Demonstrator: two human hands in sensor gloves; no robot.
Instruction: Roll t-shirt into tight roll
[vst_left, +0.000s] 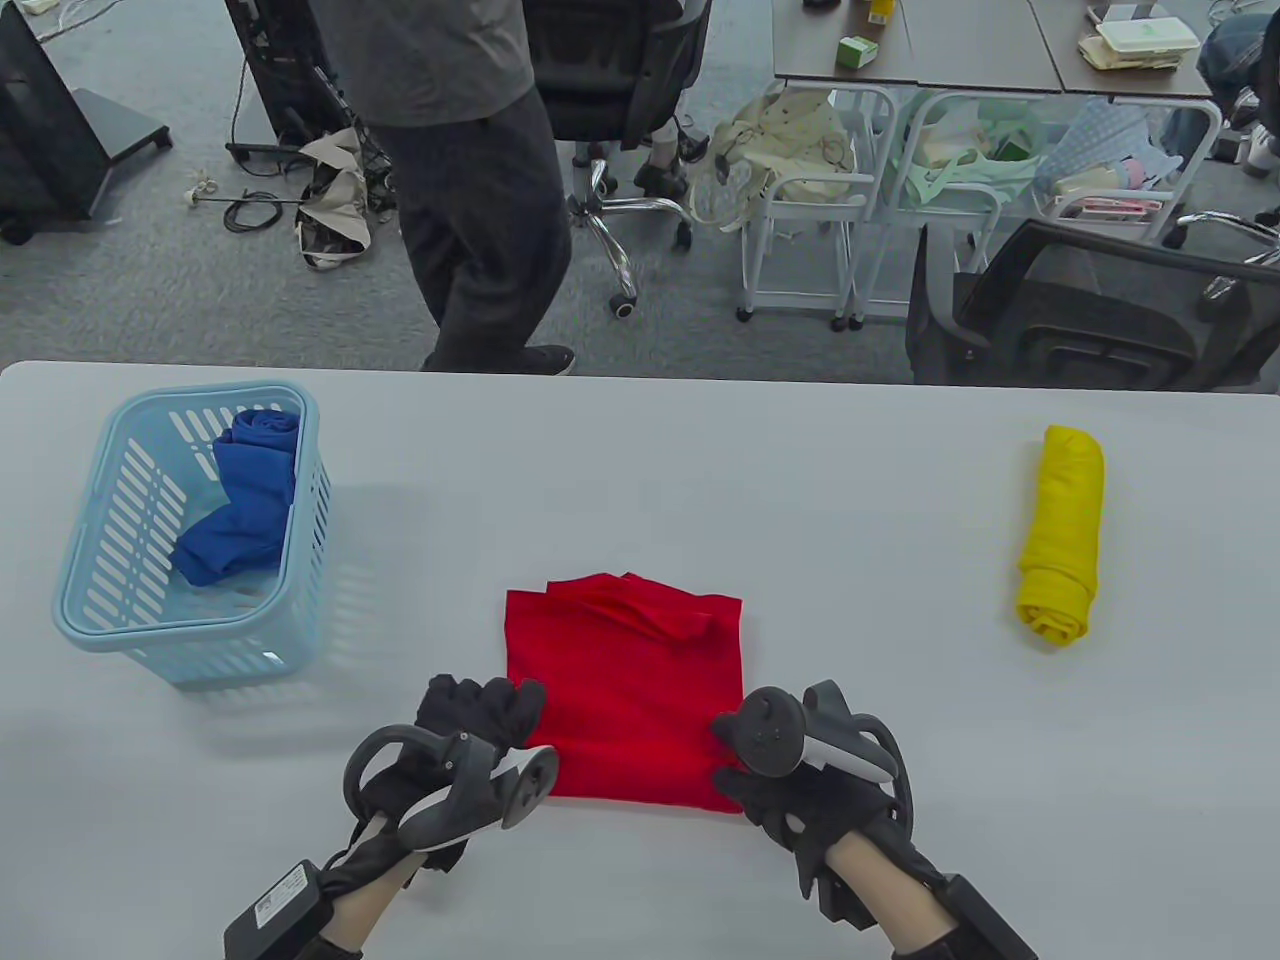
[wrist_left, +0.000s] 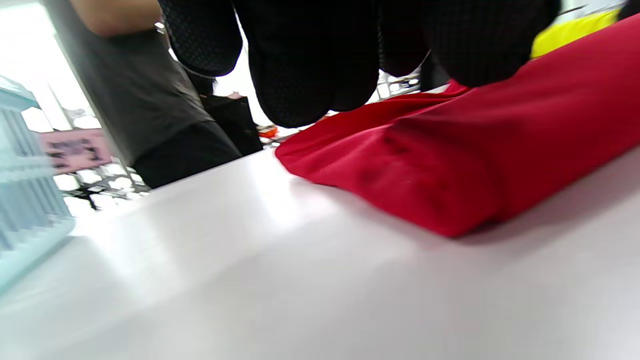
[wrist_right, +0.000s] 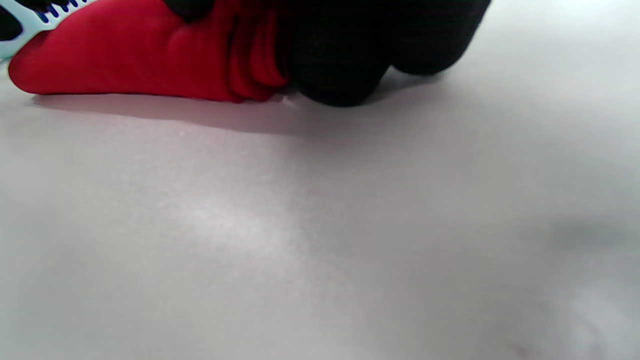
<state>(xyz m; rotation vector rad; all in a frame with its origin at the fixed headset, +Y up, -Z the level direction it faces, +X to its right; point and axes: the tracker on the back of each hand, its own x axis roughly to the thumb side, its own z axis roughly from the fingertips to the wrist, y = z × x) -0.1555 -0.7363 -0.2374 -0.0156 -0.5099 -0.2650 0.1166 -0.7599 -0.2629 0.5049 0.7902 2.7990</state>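
Observation:
A red t-shirt (vst_left: 625, 690) lies folded into a rectangle at the middle of the white table, with a sleeve fold at its far edge. Its near edge is turned over into a thick fold, which shows in the left wrist view (wrist_left: 475, 165). My left hand (vst_left: 480, 715) is at the shirt's near left edge. Its fingers (wrist_left: 300, 75) hang bent just above the cloth, and one touches the top. My right hand (vst_left: 760, 790) is at the near right corner. Its fingers (wrist_right: 345, 65) press bunched red cloth (wrist_right: 150, 60) against the table.
A light blue basket (vst_left: 100, 620) with a blue shirt (vst_left: 245, 500) in it stands at the left. A rolled yellow shirt (vst_left: 1062, 535) lies at the right. A person (vst_left: 470, 180) stands behind the table's far edge, and an office chair (vst_left: 1090, 310) is at the far right.

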